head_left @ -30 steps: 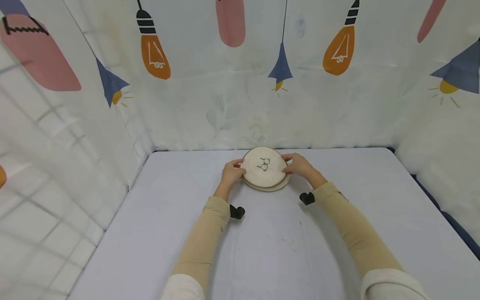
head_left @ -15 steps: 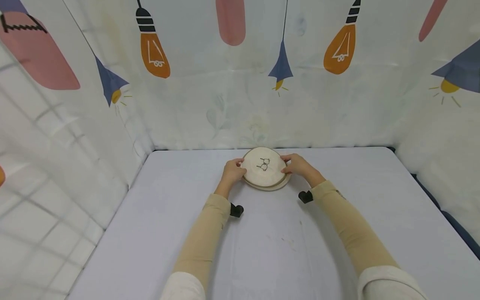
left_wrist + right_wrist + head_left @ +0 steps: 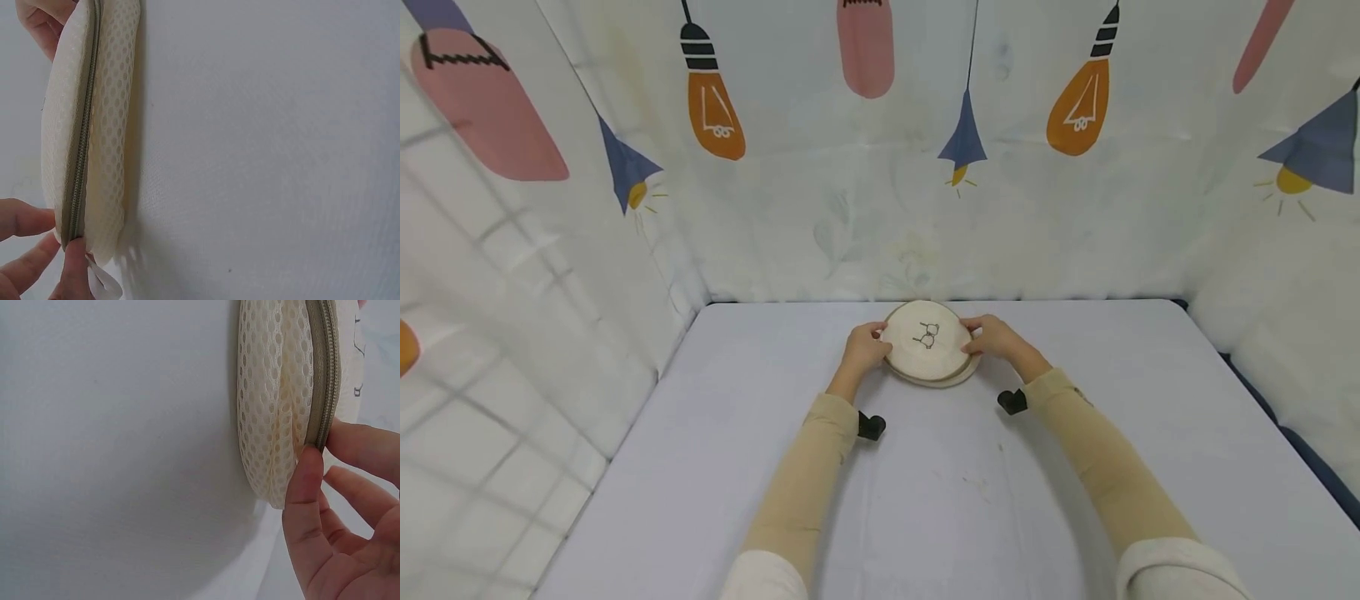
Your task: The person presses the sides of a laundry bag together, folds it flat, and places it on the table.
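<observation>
A round cream mesh pouch [image 3: 922,342] with a zipped edge lies near the far edge of the table, a small dark line drawing on its top. Its zipper [image 3: 81,125] runs along the side between the smooth lid and the honeycomb mesh wall [image 3: 265,394]. My left hand [image 3: 865,346] pinches the left side of the rim, thumb against the zipper tape and fingertips at the top edge. On the opposite side my right hand [image 3: 1000,339] pinches the rim the same way, as the right wrist view shows. A pale loose tab [image 3: 103,281] hangs beside the left thumb.
A white-covered table [image 3: 925,483] spreads out in front of me. Behind it hangs a pale curtain [image 3: 775,225] printed with lamps and bulbs, and more sheeting closes off both sides. Black heart-shaped pieces [image 3: 871,427] sit at both wrists.
Both hands keep the same hold on the pouch's rim. The head view has shifted slightly, moving the whole scene a little.
</observation>
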A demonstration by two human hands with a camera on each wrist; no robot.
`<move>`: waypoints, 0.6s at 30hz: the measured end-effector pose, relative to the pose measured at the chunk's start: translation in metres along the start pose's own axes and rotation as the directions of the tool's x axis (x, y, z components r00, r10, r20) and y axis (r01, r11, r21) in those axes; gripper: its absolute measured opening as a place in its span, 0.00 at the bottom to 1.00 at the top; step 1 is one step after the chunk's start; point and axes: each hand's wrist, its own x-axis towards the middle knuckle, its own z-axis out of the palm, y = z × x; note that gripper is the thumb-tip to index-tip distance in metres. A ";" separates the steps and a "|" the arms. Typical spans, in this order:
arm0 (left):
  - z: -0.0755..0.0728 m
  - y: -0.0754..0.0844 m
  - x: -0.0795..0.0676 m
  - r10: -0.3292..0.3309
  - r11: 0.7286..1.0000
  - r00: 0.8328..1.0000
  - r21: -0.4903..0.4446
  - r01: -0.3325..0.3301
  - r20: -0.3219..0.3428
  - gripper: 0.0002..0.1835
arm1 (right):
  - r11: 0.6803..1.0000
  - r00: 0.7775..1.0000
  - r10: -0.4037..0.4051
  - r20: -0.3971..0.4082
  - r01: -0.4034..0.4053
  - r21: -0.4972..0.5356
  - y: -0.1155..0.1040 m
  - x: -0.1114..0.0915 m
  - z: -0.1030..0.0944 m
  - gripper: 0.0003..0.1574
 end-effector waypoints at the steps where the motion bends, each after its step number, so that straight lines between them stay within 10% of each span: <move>1: -0.001 0.000 -0.001 0.001 1.000 1.000 0.004 -0.001 0.002 0.28 | 1.000 1.000 -0.001 -0.002 0.001 -0.001 0.000 -0.001 0.001 0.43; 18: -0.013 -0.005 -0.010 0.012 1.000 0.998 -0.004 -0.012 0.055 0.29 | 0.997 0.997 -0.075 0.027 0.075 -0.014 0.000 -0.014 0.000 0.41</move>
